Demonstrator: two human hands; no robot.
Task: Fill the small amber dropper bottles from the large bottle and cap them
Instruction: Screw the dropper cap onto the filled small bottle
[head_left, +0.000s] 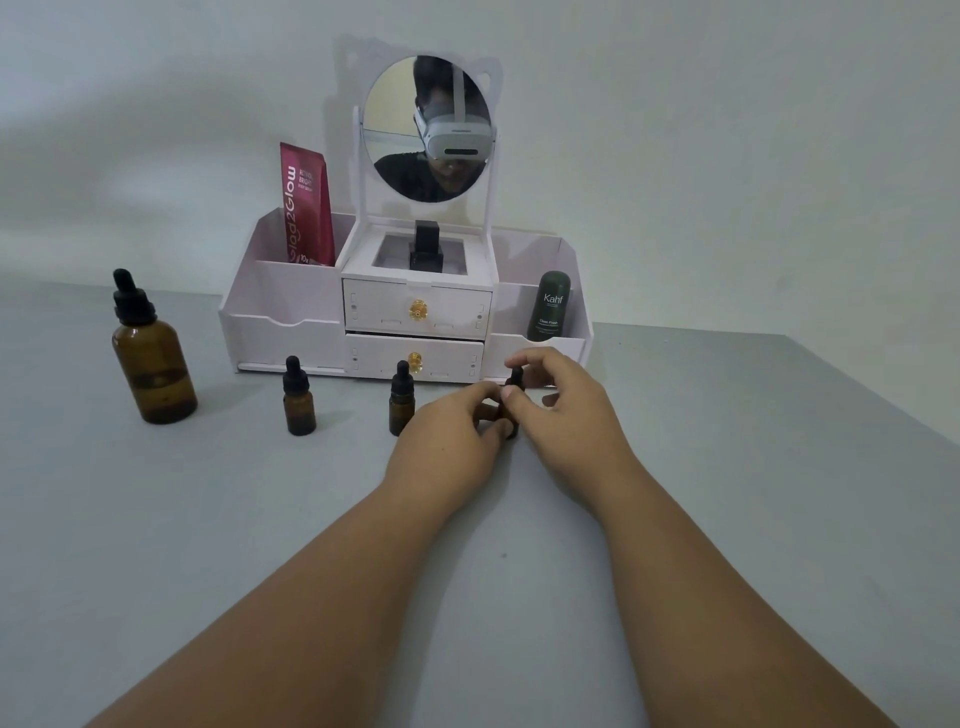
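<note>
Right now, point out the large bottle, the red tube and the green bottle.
Large bottle (156, 371), head view, amber body.
Red tube (307, 208), head view, printed front.
Green bottle (549, 306), head view, label.

We see the large bottle (154, 358) standing upright at the far left of the desk (208, 519): amber glass, black dropper cap on, dark liquid low inside. To its right stand two small bottles, one (298, 397) left of centre and another (401, 399) nearer the middle, both amber, upright and capped in black. A third small bottle (513, 400) stands further right, mostly hidden between our left hand (447, 441) and right hand (563, 410), its black dropper tip poking up.
</note>
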